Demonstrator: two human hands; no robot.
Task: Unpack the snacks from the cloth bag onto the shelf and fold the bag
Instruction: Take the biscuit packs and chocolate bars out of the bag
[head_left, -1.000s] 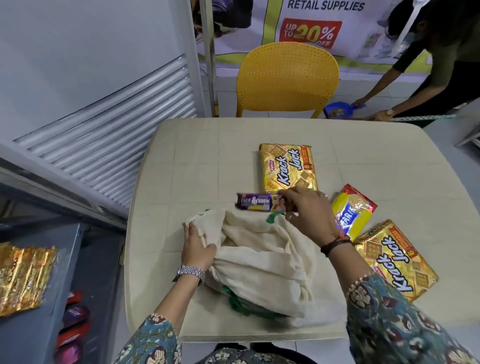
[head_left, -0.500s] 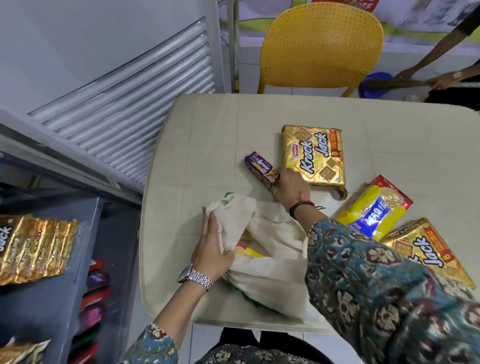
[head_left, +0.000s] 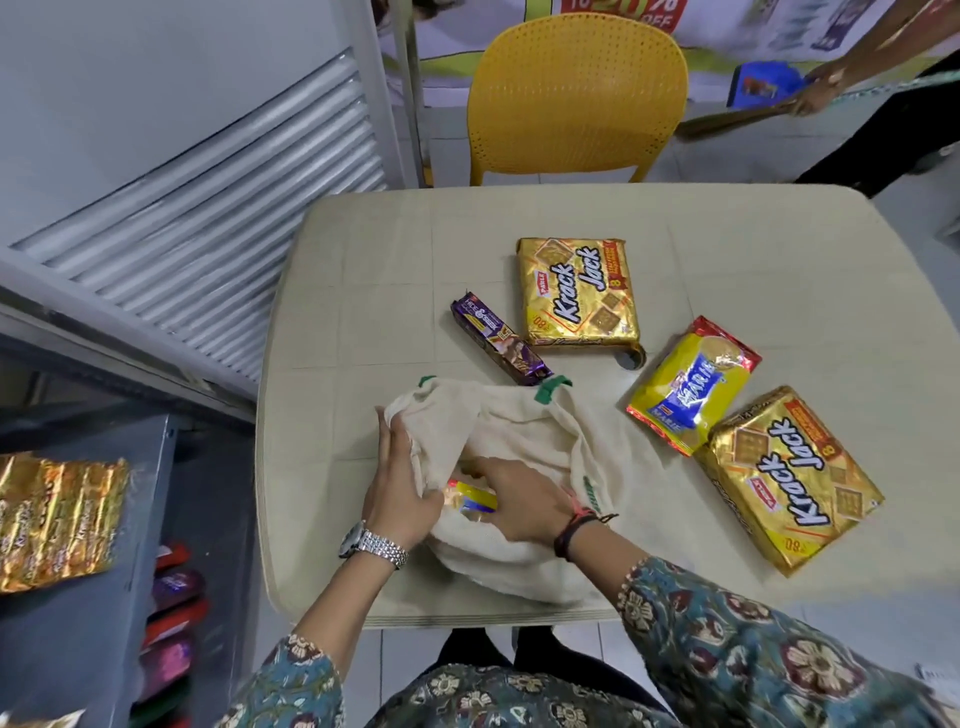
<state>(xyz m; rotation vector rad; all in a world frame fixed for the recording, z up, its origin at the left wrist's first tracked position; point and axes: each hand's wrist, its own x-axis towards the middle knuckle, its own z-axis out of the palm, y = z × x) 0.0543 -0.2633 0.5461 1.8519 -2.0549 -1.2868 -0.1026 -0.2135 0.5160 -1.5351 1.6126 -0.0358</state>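
Observation:
A cream cloth bag (head_left: 524, 431) with green trim lies crumpled at the table's near edge. My left hand (head_left: 400, 493) grips the bag's left rim and holds its mouth apart. My right hand (head_left: 519, 499) reaches into the mouth, fingers on a yellow packet (head_left: 475, 500) that shows only partly inside. On the table lie a purple biscuit pack (head_left: 498, 345), a gold Krack Jack pack (head_left: 579, 291), a yellow Marie pack (head_left: 691, 384) and a second gold Krack Jack pack (head_left: 789, 478).
The beige table (head_left: 363, 270) carries everything. A grey shelf (head_left: 78, 634) at the left holds a gold packet (head_left: 57, 519) and several packs on a lower level. A yellow chair (head_left: 576, 93) stands behind the table. Another person's hand (head_left: 815, 88) shows at the far right.
My right hand let go of the purple biscuit pack on the table and came back into the bag's mouth. My left hand still holds the rim.

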